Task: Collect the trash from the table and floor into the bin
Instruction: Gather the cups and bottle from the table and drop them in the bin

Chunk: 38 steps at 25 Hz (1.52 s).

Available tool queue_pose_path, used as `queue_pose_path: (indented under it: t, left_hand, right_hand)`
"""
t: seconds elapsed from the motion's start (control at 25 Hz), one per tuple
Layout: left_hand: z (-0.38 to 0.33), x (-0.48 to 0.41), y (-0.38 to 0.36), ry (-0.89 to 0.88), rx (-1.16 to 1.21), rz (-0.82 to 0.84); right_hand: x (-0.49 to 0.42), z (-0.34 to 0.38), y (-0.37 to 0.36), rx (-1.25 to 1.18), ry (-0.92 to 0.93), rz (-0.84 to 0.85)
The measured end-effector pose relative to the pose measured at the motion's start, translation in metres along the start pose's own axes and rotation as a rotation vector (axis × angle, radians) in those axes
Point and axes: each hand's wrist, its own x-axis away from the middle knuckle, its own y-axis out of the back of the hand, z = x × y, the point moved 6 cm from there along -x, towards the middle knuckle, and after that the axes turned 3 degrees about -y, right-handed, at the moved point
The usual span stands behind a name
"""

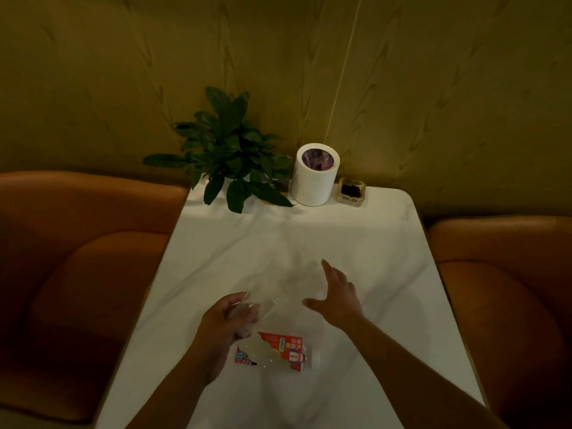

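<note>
On the white marble table (387, 243) lies a flattened clear plastic bottle with a red label (274, 351), close to the front edge. My left hand (224, 318) is closed on a clear plastic bag or wrapper (278, 289), hard to see against the tabletop, that spreads out toward the middle. My right hand (335, 294) hovers just right of the clear plastic with fingers spread, holding nothing. A small white cylindrical bin (314, 178) with a purple liner stands at the table's far end.
A potted green plant (226, 150) stands left of the bin and a glass ashtray (351, 191) with dark contents right of it. Orange sofas flank the table: one sofa (77, 258) on the left, another sofa (510, 274) on the right. A wood-patterned wall is behind.
</note>
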Motion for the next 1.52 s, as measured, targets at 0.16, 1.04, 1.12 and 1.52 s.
queue_pose_path:
  t: [0.16,1.04,1.12,1.52]
  left_hand:
    - [0.002,-0.008,-0.001,0.02,0.014,-0.034]
    - [-0.03,0.013,-0.03,-0.194,0.093,0.152]
    - [-0.03,0.016,-0.028,-0.204,0.125,0.164]
    - [-0.035,0.039,-0.003,-0.312,-0.246,0.04]
  right_hand:
    - [-0.018,0.01,-0.008,0.139,0.109,-0.07]
    - [0.103,0.079,0.04,-1.116,0.276,0.349]
    - [0.105,0.087,0.057,-1.013,0.365,0.258]
    - [0.109,0.112,0.014,-0.568,0.438,0.293]
